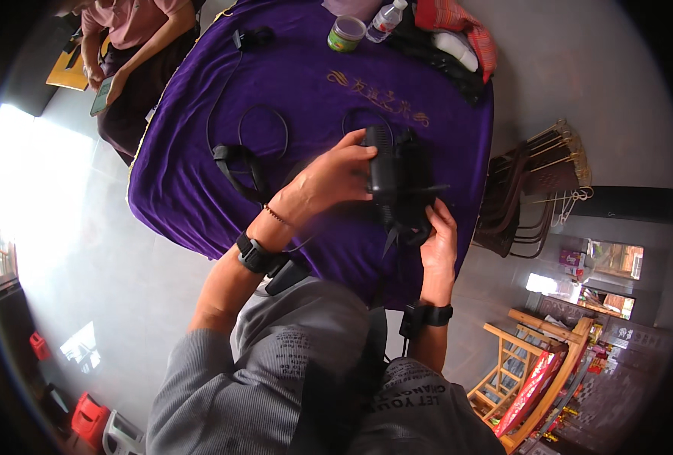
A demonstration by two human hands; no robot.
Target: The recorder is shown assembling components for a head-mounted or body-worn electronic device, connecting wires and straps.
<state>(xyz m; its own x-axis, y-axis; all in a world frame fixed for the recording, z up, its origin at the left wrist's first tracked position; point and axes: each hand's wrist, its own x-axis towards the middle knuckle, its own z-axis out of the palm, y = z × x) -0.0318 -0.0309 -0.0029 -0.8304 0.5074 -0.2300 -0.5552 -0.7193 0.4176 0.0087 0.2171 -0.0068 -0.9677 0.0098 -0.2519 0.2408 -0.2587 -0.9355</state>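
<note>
Both my hands hold a black boxy device (pixel 382 165) with a slotted vent near its top, above the purple cloth. My left hand (pixel 338 176) grips its left side, fingers at the upper and lower edges. From the lower right, my right hand (pixel 440 236) pinches its lower part, where dark straps or parts hang; the fingertips there are partly hidden. The device's right side is dark and blurred, so its exact kind is unclear. Black bands with small boxes sit on both my wrists. Left of my hands, a black strap loop (pixel 238 168) and a thin cable lie on the cloth.
The purple cloth (pixel 177 182) covers a table, with a lidded tub (pixel 346 34), a water bottle (pixel 386 20) and a red checked cloth (pixel 469 30) at its far end. A seated person (pixel 135 45) holds a phone at the far left. Stacked chairs (pixel 530 182) stand right.
</note>
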